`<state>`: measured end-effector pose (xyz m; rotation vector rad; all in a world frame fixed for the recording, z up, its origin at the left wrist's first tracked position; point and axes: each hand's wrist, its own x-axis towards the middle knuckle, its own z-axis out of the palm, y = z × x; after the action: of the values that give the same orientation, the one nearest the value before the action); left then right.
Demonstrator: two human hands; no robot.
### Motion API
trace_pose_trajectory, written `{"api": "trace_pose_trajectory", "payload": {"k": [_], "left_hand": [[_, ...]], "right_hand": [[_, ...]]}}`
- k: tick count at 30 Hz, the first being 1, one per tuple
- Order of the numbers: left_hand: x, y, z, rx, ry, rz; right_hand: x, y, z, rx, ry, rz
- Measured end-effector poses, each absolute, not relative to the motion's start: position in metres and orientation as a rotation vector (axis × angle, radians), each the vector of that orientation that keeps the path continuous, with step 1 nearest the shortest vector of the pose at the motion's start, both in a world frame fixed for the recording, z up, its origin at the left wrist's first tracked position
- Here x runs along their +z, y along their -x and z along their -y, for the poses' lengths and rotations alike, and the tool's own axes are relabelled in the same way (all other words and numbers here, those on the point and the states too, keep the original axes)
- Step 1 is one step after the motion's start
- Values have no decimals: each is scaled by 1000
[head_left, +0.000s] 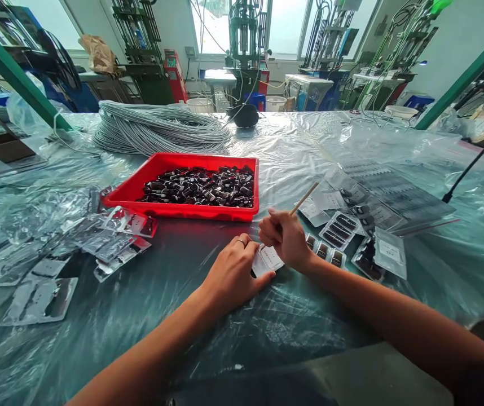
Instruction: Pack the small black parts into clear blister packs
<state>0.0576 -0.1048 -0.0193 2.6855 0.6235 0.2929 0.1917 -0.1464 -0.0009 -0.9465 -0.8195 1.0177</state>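
My left hand [234, 272] lies on the table with fingers pressed down on a small clear plastic bag with a white label [267, 260], holding it in place. My right hand [285, 238] is closed around a thin wooden stick [305, 198], its lower tip at the bag's mouth. Just behind the hands stands a red tray [138, 189] full of small black parts [202, 187].
Filled small bags [343, 228] lie to the right, empty clear bags [77, 248] to the left. A coil of grey cable [157, 128] sits at the back. Plastic sheeting covers the table [140, 316]. Machines stand beyond the far edge.
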Motion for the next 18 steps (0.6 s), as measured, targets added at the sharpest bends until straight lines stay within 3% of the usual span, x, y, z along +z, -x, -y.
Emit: {"api": "trace_pose_trajectory", "payload": {"k": [7, 15, 18], "left_hand": [[-22, -59, 103, 314, -2677, -677], [-23, -61, 109, 276, -2689, -731], [-20, -58, 103, 269, -2664, -678]], "right_hand": [[-19, -187, 140, 877, 1034, 943], [7, -195, 160, 1363, 1107, 925], [12, -203, 161, 1337, 1063, 863]]}}
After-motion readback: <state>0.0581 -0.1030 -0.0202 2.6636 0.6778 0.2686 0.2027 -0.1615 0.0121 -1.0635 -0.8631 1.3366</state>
